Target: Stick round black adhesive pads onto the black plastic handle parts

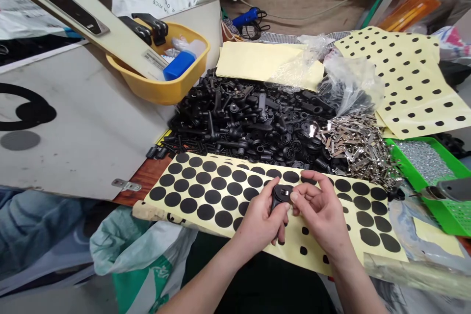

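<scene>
Black plastic part [282, 192] is sitting above the middle of a sheet of round stickers [290, 251], its rounded head facing up and showing a small bright rectangular spot. Left hand [259, 218] is gripping it: thumb and fingers are closing around the body, with no gap showing between them and the piece. Right hand [324, 213] is meeting the head's right edge with its thumb tip; one finger is curling close to the thumb, another is arching away above. Whether these fingertips are pinching anything small, I cannot tell.

Sticker sheet is lying along the front of the bench, black discs covering its left and far right, smaller black spots showing on the bare stretch below the hands. Behind it, a heap of black parts [253, 117] is spreading widely, and a pile of metal clips [358, 149] is adjoining it on the right. Green tray [454, 218] is standing further right, holding small silvery pieces [423, 159]; a grey tool [454, 189] is reaching across it from the frame edge. Yellow basket [162, 89] is occupying the back left, with a cream slab [121, 41] leaning in it beside a blue object [180, 65].
</scene>
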The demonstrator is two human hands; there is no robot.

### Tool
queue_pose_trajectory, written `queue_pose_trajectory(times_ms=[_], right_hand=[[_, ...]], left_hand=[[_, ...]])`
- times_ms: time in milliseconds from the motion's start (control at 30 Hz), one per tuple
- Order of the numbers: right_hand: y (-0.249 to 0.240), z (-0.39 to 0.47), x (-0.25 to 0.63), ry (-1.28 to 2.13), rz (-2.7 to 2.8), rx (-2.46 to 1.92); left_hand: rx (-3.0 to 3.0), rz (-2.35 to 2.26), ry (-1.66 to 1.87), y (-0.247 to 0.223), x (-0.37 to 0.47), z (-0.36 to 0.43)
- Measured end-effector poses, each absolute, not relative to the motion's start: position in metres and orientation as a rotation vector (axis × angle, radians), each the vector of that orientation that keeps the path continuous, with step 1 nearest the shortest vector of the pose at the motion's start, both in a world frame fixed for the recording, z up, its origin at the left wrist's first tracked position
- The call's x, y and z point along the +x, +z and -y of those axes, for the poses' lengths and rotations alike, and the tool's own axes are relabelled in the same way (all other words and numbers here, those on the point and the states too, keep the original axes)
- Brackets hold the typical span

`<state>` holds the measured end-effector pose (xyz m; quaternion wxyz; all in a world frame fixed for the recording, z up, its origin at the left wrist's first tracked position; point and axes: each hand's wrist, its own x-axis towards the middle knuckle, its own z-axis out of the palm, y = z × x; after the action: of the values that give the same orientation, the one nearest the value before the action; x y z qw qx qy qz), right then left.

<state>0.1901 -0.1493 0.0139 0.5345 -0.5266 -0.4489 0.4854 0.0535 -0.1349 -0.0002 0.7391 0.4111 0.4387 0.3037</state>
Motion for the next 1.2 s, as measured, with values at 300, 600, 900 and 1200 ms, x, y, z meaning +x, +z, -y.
queue_pose_trajectory(times_ms=[300,600,900,1200], right_hand=[[0.015,0.149,0.189,1.165,1.052,-1.253],[0.013,0.149,0.191,1.174,1.050,-1.222],[0.014,0.151,0.190,1.147,1.095,-1.268],[0.024,0.152,0.183,1.056,1.118,-1.369]], left_hand=[[0.912,-0.972,0.664,0.001,0.054,0.135],[0.921,-0.951,0.672,0.000,0.053,0.136],[0.921,-0.940,0.683,-0.003,0.053,0.136],[0.818,-0.830,0.714,0.005,0.048,0.134]])
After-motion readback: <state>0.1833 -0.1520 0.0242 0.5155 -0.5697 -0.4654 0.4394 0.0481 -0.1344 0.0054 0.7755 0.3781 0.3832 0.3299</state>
